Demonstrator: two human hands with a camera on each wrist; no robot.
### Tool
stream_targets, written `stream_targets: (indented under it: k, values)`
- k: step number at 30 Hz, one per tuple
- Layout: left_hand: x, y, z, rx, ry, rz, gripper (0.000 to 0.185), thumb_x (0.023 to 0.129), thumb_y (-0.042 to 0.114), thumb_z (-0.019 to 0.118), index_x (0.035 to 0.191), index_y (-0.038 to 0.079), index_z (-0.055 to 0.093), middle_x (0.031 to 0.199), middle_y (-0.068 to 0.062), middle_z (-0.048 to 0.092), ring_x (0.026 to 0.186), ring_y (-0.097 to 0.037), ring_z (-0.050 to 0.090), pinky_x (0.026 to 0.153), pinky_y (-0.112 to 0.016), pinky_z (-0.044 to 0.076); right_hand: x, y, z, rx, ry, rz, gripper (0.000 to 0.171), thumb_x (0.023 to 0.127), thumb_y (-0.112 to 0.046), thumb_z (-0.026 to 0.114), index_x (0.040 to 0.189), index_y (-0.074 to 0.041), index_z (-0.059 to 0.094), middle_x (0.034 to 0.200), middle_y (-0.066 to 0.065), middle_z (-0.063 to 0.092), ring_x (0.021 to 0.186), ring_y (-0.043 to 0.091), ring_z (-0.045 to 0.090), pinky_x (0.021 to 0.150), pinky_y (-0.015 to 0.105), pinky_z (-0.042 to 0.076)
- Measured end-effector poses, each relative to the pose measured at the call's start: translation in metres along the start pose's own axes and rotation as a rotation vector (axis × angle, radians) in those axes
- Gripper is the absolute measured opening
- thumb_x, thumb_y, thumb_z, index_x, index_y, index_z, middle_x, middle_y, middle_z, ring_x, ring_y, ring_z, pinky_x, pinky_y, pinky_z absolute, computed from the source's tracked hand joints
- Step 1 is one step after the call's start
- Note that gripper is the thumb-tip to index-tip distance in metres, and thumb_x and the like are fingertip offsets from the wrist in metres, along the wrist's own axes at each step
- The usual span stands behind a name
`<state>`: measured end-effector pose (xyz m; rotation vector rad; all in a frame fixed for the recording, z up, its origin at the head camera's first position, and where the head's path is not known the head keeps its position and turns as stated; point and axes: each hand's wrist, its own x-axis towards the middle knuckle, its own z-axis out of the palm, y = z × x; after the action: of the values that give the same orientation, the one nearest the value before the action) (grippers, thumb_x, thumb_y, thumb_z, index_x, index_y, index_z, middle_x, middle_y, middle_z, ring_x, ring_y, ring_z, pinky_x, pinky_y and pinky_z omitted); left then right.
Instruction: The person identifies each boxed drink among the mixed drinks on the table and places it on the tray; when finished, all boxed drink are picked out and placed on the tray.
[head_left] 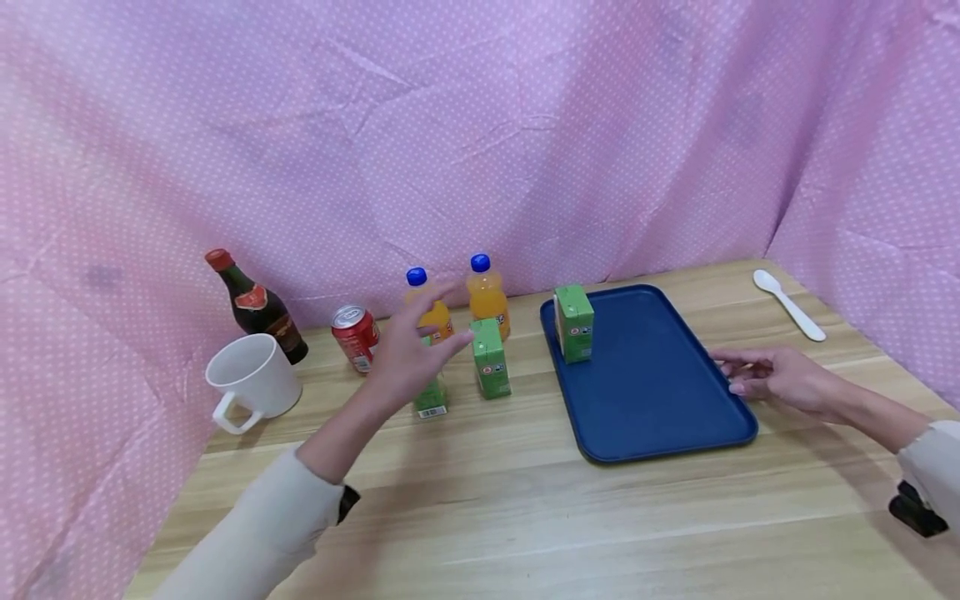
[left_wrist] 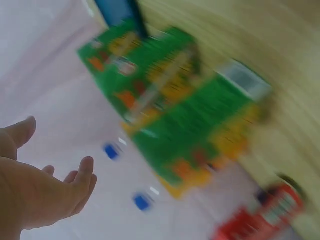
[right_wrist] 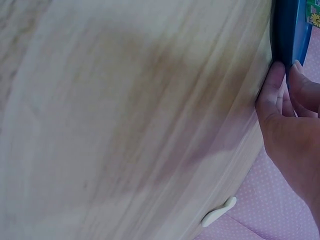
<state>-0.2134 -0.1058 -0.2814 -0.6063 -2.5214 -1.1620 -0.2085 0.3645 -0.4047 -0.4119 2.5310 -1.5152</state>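
My left hand (head_left: 405, 354) is in the air over two green juice cartons, thumb and fingers spread apart with nothing between them. One carton (head_left: 431, 398) is partly hidden behind that hand; the other carton (head_left: 492, 367) stands just right of the thumb. In the left wrist view the cartons (left_wrist: 192, 132) are blurred, away from the fingers. With thumb and fingers my right hand (head_left: 787, 383) pinches the right rim of a dark blue tray (head_left: 652, 400), as the right wrist view also shows. A third green carton (head_left: 575, 325) stands upright on the tray's back left part.
Two orange drink bottles (head_left: 489, 300) with blue caps stand behind the cartons. Further left are a red can (head_left: 354, 337), a dark bottle (head_left: 262, 308) and a white mug (head_left: 258, 375). A white spoon (head_left: 791, 307) lies at back right. Pink dotted cloth (head_left: 480, 142) hangs behind the table.
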Motion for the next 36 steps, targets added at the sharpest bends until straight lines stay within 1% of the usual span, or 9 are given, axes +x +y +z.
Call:
stream_targets:
  k: [8, 10, 13, 14, 15, 19, 22, 27, 36]
  values:
    - [-0.022, -0.04, -0.026, 0.055, 0.011, -0.069, 0.065, 0.071, 0.038, 0.07, 0.128, 0.03, 0.04, 0.128, 0.006, 0.04, 0.117, -0.016, 0.039, 0.088, -0.038, 0.043, -0.001, 0.001, 0.0, -0.002, 0.005, 0.001, 0.056, 0.077, -0.006, 0.065, 0.126, 0.007, 0.041, 0.096, 0.008, 0.058, 0.084, 0.006, 0.057, 0.066, 0.025, 0.051]
    - [-0.025, -0.047, -0.03, 0.076, 0.0, -0.08, 0.066, 0.071, 0.041, 0.069, 0.129, 0.032, 0.039, 0.123, 0.007, 0.041, 0.1, -0.016, 0.046, 0.079, -0.032, 0.047, 0.0, 0.001, 0.0, -0.005, 0.005, -0.005, 0.056, 0.077, -0.006, 0.065, 0.125, 0.007, 0.041, 0.096, 0.008, 0.058, 0.083, 0.006, 0.057, 0.066, 0.025, 0.051]
    - [-0.026, -0.057, -0.034, 0.101, -0.021, -0.09, 0.068, 0.071, 0.042, 0.069, 0.129, 0.033, 0.037, 0.102, 0.001, 0.042, 0.078, -0.016, 0.042, 0.062, -0.029, 0.041, 0.0, -0.001, 0.0, -0.019, 0.009, -0.002, 0.056, 0.077, -0.006, 0.065, 0.125, 0.008, 0.041, 0.096, 0.008, 0.058, 0.083, 0.006, 0.057, 0.066, 0.024, 0.051]
    - [-0.026, -0.061, -0.035, 0.109, -0.032, -0.101, 0.07, 0.071, 0.043, 0.069, 0.131, 0.031, 0.036, 0.103, 0.0, 0.043, 0.078, -0.017, 0.043, 0.063, -0.03, 0.041, 0.0, -0.001, 0.0, -0.022, 0.01, 0.0, 0.056, 0.077, -0.006, 0.065, 0.125, 0.009, 0.041, 0.096, 0.008, 0.058, 0.083, 0.006, 0.057, 0.066, 0.024, 0.051]
    - [-0.026, -0.064, -0.035, 0.108, -0.046, -0.118, 0.072, 0.07, 0.044, 0.069, 0.132, 0.029, 0.035, 0.104, -0.001, 0.043, 0.079, -0.017, 0.044, 0.063, -0.03, 0.041, 0.0, -0.002, 0.0, -0.025, 0.011, 0.002, 0.056, 0.077, -0.006, 0.065, 0.125, 0.009, 0.041, 0.096, 0.007, 0.058, 0.083, 0.006, 0.057, 0.066, 0.024, 0.051]
    - [-0.027, -0.08, -0.035, 0.026, -0.117, -0.21, 0.084, 0.067, 0.044, 0.072, 0.135, 0.021, 0.029, 0.131, -0.006, 0.038, 0.117, -0.03, 0.04, 0.091, -0.046, 0.039, 0.0, -0.001, -0.001, -0.016, 0.005, 0.001, 0.056, 0.077, -0.006, 0.065, 0.125, 0.008, 0.041, 0.097, 0.007, 0.058, 0.084, 0.006, 0.056, 0.066, 0.024, 0.051]
    - [-0.028, -0.089, -0.031, -0.085, -0.168, -0.252, 0.09, 0.065, 0.04, 0.075, 0.137, 0.019, 0.026, 0.139, -0.008, 0.029, 0.122, -0.035, 0.033, 0.091, -0.048, 0.038, 0.001, 0.0, 0.0, -0.007, -0.012, -0.01, 0.056, 0.077, -0.006, 0.064, 0.126, 0.008, 0.04, 0.098, 0.008, 0.057, 0.085, 0.007, 0.057, 0.067, 0.024, 0.051]
    - [-0.028, -0.083, -0.026, -0.221, -0.229, -0.284, 0.093, 0.064, 0.026, 0.078, 0.138, 0.014, 0.023, 0.138, -0.012, 0.028, 0.12, -0.036, 0.035, 0.085, -0.042, 0.044, 0.0, -0.001, 0.0, 0.008, -0.036, -0.029, 0.056, 0.078, -0.005, 0.063, 0.126, 0.009, 0.038, 0.1, 0.01, 0.057, 0.087, 0.008, 0.057, 0.067, 0.024, 0.051]
    - [-0.029, -0.075, -0.023, -0.203, -0.217, -0.25, 0.074, 0.068, 0.007, 0.074, 0.131, 0.013, 0.036, 0.119, -0.015, 0.046, 0.108, -0.034, 0.047, 0.089, -0.042, 0.041, 0.001, -0.001, 0.0, 0.036, -0.046, -0.014, 0.056, 0.078, -0.004, 0.063, 0.127, 0.009, 0.038, 0.1, 0.008, 0.056, 0.087, 0.007, 0.056, 0.068, 0.024, 0.051]
